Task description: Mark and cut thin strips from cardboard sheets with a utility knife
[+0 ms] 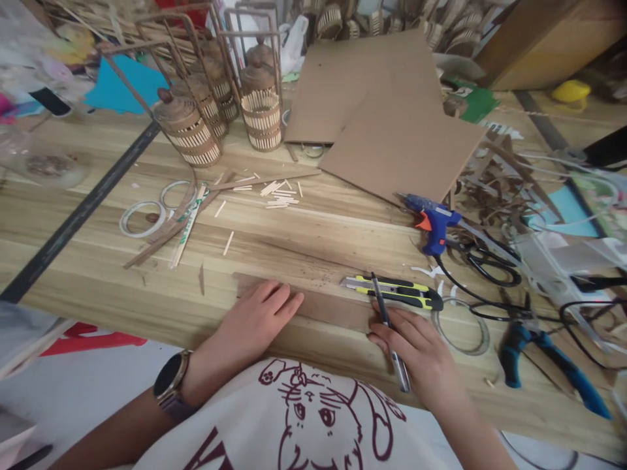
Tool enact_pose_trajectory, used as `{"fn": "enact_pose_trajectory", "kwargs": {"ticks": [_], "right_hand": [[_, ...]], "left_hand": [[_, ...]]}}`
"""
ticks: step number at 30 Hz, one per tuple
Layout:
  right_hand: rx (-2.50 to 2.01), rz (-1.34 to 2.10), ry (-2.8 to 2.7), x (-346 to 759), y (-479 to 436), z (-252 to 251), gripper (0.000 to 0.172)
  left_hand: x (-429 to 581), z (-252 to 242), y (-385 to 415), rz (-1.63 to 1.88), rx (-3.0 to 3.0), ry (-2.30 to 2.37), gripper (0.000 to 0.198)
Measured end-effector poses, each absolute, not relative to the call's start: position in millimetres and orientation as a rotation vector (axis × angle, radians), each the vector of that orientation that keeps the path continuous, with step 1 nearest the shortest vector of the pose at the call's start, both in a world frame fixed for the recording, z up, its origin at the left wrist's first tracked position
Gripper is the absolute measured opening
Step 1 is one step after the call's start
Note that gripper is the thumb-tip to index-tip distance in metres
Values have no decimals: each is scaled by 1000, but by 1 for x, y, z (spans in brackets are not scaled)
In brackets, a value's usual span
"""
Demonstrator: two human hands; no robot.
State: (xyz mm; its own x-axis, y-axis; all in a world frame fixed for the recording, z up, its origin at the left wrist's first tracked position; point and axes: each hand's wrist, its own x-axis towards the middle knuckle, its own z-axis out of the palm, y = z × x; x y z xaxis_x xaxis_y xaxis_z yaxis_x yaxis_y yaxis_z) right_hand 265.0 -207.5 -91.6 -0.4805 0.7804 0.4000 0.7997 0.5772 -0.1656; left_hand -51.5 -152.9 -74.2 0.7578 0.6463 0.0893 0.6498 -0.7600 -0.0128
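My left hand [255,320] lies flat, fingers together, on a long brown strip [333,305] at the near edge of the wooden table [313,228]. A smartwatch sits on that wrist. My right hand [416,346] grips a pen [389,329], its tip pointing away over the strip's right end. Just beyond the pen tip lies a yellow and black utility knife [394,291].
A blue glue gun [434,219], black scissors [490,261] and blue-handled pliers [548,356] lie at right. Cardboard sheets [386,117] and several small woven lantern-like cages [220,111] stand at the back. Tape rolls [142,219] and loose sticks [277,192] lie left of centre.
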Motion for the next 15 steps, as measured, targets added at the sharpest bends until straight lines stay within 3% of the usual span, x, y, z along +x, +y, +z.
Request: {"fn": "enact_pose_trajectory", "kwargs": {"ticks": [15], "right_hand": [[-1286,-52,-2364,263,-208,-90,9]], "left_hand": [[-53,-81,-156,-204,-2969,-1009,42]]}}
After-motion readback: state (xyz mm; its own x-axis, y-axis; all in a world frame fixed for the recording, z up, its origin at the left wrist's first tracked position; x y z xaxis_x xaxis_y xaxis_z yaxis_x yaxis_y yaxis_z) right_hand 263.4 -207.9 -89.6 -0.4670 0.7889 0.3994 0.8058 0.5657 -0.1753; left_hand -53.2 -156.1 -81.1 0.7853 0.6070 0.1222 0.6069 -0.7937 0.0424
